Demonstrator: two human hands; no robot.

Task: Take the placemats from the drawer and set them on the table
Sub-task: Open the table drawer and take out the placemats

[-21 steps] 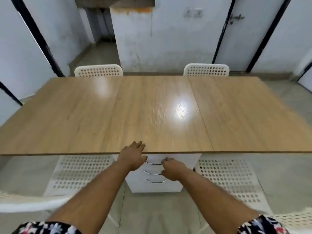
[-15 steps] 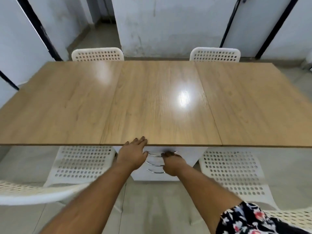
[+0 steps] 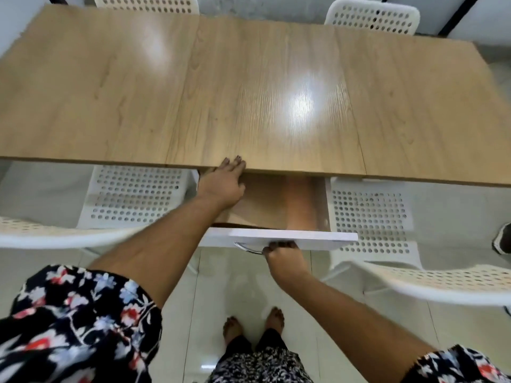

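Note:
The white drawer point(image 3: 279, 236) under the wooden table point(image 3: 249, 87) stands pulled out toward me. Inside lie flat tan placemats point(image 3: 265, 201), with an orange-brown one point(image 3: 300, 201) on the right side. My right hand point(image 3: 284, 257) grips the curved metal handle point(image 3: 246, 248) on the drawer front. My left hand point(image 3: 224, 182) rests with straight fingers on the table's near edge, above the drawer's back left corner. The rear of the drawer is hidden under the tabletop.
White perforated chairs stand tucked in at the left point(image 3: 132, 197) and right point(image 3: 370, 217) of the drawer, and two more at the table's far side point(image 3: 370, 15). Chair backs point(image 3: 442, 283) flank me. My bare feet point(image 3: 253, 327) stand on the pale tiled floor.
My right hand has pulled the top drawer out, showing the placemats. My head has moved closer and tilted down. The left hand stays on the table edge.

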